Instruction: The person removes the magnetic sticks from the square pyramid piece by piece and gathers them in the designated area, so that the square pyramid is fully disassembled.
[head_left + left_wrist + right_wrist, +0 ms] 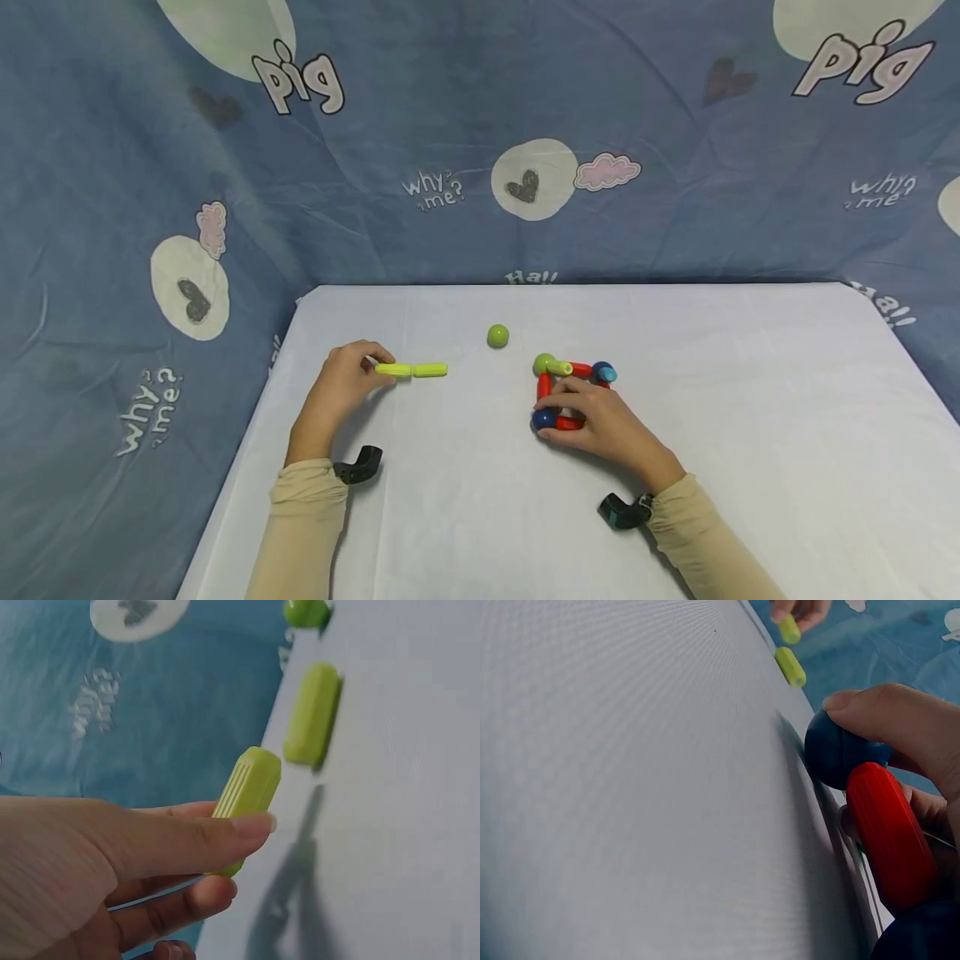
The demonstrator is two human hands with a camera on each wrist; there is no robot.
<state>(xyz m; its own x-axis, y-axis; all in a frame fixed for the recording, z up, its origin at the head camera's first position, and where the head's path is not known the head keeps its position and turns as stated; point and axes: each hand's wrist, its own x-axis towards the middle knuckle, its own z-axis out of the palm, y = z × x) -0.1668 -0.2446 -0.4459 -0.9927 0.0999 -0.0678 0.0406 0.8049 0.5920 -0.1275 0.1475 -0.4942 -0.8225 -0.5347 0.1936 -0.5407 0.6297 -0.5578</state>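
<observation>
Left hand: forearm flat on the white surface, grip pinching the near green rod between thumb and fingers, well left of the square frame.
Second green rod: end to end with the held one, on its frame side.
Right hand: draped over the frame's near side, grip clamped on its dark blue ball and red rod.
Green ball: loose, beyond the frame, to its left.

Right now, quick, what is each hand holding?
Left hand: pinches a green stick.
Right hand: grips the red sticks frame at its dark blue ball.
</observation>
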